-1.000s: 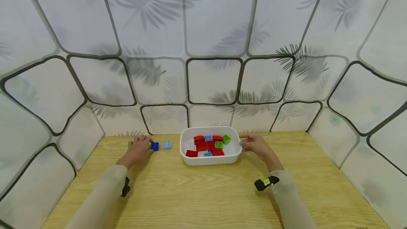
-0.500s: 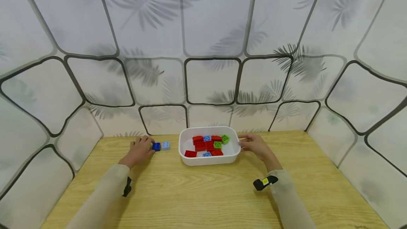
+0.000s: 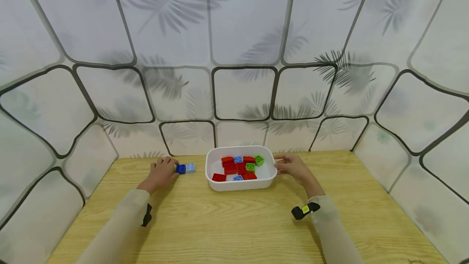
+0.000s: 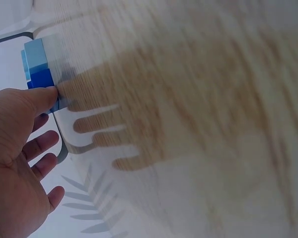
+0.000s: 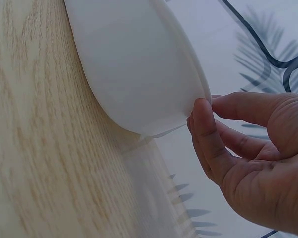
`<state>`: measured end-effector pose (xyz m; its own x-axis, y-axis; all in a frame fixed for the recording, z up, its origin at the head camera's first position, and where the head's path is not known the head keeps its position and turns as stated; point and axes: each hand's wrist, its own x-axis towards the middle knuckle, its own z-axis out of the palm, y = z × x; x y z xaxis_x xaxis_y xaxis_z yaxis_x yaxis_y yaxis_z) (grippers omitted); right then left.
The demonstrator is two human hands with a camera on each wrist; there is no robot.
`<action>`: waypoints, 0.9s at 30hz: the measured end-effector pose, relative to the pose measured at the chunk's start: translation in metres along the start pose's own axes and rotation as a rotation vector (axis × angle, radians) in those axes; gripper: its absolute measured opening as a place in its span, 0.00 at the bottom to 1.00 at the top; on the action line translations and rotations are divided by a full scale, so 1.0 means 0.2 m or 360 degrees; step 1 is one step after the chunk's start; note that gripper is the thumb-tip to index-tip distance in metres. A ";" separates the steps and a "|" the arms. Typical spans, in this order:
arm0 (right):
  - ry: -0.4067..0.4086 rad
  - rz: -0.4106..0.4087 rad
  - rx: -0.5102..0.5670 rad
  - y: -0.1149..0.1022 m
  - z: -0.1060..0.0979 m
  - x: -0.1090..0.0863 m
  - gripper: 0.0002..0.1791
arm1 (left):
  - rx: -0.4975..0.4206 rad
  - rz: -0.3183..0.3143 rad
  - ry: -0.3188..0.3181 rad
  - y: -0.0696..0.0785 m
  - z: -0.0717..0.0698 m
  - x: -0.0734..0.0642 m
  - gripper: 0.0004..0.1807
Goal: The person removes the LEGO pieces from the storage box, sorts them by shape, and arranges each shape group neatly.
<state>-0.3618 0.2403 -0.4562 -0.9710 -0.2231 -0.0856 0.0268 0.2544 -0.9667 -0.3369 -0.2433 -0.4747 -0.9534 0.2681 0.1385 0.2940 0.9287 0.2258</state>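
On the left of the table, my left hand (image 3: 159, 173) pinches a dark blue toy brick (image 3: 180, 169) between thumb and fingers. Right beside it, on the side away from the hand, sits a light blue brick (image 3: 190, 168). The left wrist view has the thumb on the dark blue brick (image 4: 41, 78), with the light blue brick (image 4: 36, 53) against it and the other fingers loosely bent. My right hand (image 3: 296, 169) holds the right end of a white plastic bin (image 3: 242, 186), fingertips at its rim in the right wrist view.
Inside the bin lie several red bricks (image 3: 230, 169), two light blue bricks (image 3: 238, 159) and two green bricks (image 3: 259, 160). The wooden table (image 3: 234, 223) meets a patterned curtain (image 3: 242, 93) just behind the bin, with more curtain on both sides.
My left hand has slid the dark blue brick rightward, closing the gap to the light blue one. The right hand stays at the bin; the head view has shifted slightly.
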 end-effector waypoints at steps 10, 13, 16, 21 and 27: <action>-0.0036 -0.0031 0.0014 0.00 0.00 -0.01 0.27 | -0.0036 -0.0025 -0.0024 0.01 -0.02 -0.01 0.22; -0.0034 -0.0023 -0.0002 0.00 0.00 -0.01 0.26 | -0.0061 -0.0029 -0.0018 0.01 -0.03 -0.02 0.22; -0.0028 -0.0012 -0.0017 0.00 0.00 -0.01 0.26 | -0.0098 -0.0051 -0.0012 0.02 -0.04 -0.02 0.23; -0.0018 -0.0007 -0.0019 0.00 0.00 -0.01 0.26 | -0.0175 -0.0038 0.0051 0.02 -0.06 0.00 0.23; -0.0020 -0.0008 -0.0037 -0.01 0.01 -0.01 0.25 | -0.0209 0.0050 0.0114 0.09 -0.13 0.04 0.25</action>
<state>-0.3593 0.2394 -0.4546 -0.9680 -0.2362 -0.0842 0.0165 0.2750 -0.9613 -0.3371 -0.2314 -0.4449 -0.9377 0.2730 0.2149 0.3343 0.8776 0.3437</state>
